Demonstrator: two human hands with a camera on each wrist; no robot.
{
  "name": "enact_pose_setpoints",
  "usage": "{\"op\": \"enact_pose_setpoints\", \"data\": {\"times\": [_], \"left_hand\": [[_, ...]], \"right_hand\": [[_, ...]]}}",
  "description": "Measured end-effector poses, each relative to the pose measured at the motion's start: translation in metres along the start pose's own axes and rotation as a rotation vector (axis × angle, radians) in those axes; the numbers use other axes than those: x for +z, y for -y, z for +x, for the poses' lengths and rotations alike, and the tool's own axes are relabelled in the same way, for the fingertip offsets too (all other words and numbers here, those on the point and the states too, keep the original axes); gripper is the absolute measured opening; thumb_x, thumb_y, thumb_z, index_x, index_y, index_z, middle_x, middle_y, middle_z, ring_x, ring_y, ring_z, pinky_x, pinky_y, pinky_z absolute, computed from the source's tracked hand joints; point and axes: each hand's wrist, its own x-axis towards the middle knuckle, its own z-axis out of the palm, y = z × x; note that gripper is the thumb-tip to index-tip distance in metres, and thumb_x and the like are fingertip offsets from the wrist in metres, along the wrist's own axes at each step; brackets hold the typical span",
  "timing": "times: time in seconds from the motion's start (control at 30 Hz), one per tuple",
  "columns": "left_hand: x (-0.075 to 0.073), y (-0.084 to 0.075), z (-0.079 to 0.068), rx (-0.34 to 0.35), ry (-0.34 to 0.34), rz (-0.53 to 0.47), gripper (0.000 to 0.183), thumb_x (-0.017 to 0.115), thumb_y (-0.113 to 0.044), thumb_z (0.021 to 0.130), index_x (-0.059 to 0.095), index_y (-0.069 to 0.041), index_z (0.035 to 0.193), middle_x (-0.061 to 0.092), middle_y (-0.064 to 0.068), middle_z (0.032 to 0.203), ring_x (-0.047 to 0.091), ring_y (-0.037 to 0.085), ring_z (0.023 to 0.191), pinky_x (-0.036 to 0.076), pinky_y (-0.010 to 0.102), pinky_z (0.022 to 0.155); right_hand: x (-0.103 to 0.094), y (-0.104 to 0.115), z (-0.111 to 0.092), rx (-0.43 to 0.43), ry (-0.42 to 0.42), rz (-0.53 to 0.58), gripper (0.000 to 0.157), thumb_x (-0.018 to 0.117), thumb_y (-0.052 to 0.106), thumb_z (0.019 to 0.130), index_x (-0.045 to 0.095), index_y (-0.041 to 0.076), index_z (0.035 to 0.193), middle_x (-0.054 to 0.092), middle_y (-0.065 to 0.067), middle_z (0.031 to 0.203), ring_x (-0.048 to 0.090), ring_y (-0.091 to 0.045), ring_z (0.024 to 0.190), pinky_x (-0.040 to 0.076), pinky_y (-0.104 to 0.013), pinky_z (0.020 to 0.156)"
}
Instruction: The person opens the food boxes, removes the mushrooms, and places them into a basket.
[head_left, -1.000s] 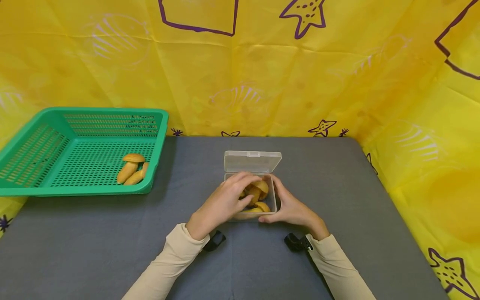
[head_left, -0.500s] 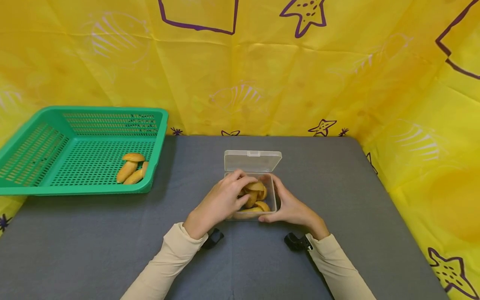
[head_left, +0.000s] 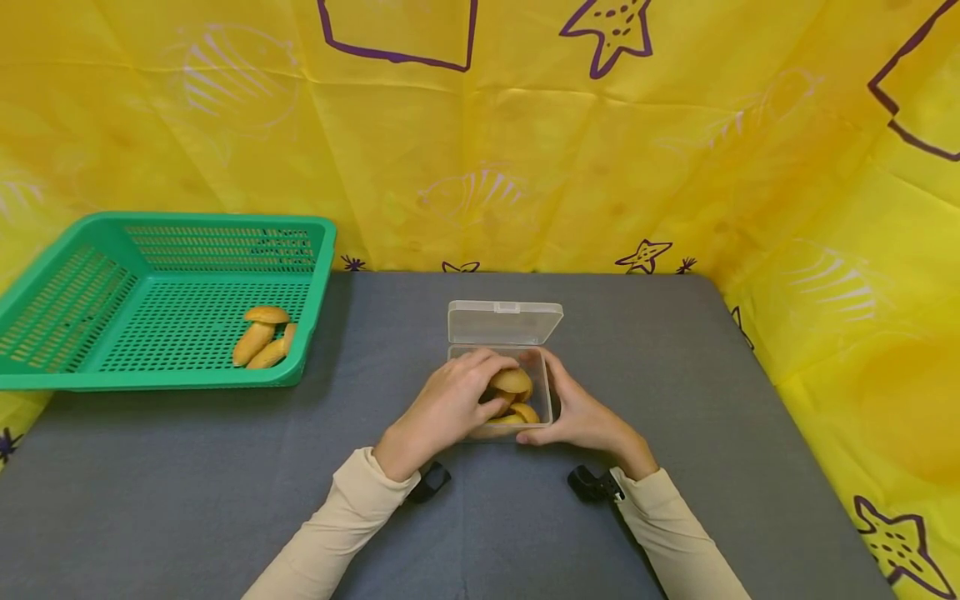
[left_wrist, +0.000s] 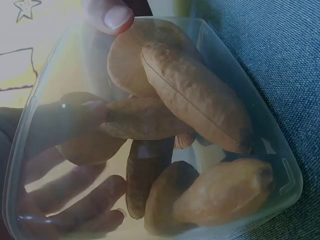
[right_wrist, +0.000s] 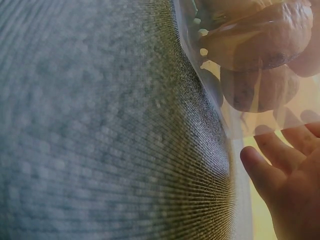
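A clear plastic box (head_left: 547, 398) with a hinged lid (head_left: 506, 323) tipped back holds several brown toy mushrooms. My left hand (head_left: 453, 400) reaches in from the left, thumb and fingers around a mushroom (head_left: 513, 381) whose rounded cap faces up. Through the box wall in the left wrist view, the left fingers (left_wrist: 90, 205) show beside the heap, and another mushroom (left_wrist: 200, 100) lies against the near side. My right hand (head_left: 581, 418) grips the box's right side, thumb at the front corner and fingers behind. Some left fingertips are hidden by the hand.
A green perforated basket (head_left: 172, 382) stands at the left, with two mushrooms (head_left: 255, 342) in its near right corner. Grey cloth (head_left: 637, 350) covers the table. Yellow printed fabric (head_left: 525, 167) hangs behind and on the right.
The mushroom in my left hand has turned and sunk slightly, so its stem shows less. The left hand rose a little, then came back down. My right hand stays put.
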Motion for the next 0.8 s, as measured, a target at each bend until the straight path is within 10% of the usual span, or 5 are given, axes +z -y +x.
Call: {"op": "enact_pose_setpoints", "data": {"times": [0.47, 0.8], "left_hand": [[0.003, -0.0003, -0.0009, 0.006, -0.027, 0.015, 0.04, 0.08, -0.011, 0.078, 0.07, -0.022, 0.116, 0.07, 0.0, 0.098, 0.065, 0.017, 0.08, 0.053, 0.037, 0.073], [-0.0004, -0.0001, -0.0027, 0.012, -0.031, -0.104, 0.048, 0.066, -0.012, 0.08, 0.066, -0.023, 0.126, 0.065, -0.003, 0.109, 0.056, 0.009, 0.077, 0.045, 0.024, 0.064]], "right_hand": [[-0.0001, -0.0006, -0.0009, 0.007, -0.001, 0.001, 0.108, 0.091, 0.019, 0.069, 0.023, 0.022, 0.152, 0.037, -0.006, 0.152, 0.041, -0.023, 0.137, 0.03, -0.053, 0.115], [-0.0001, 0.0013, -0.001, 0.011, 0.004, 0.003, 0.109, 0.091, 0.021, 0.069, 0.022, 0.025, 0.152, 0.041, 0.0, 0.148, 0.047, -0.019, 0.129, 0.039, -0.031, 0.109]]}}
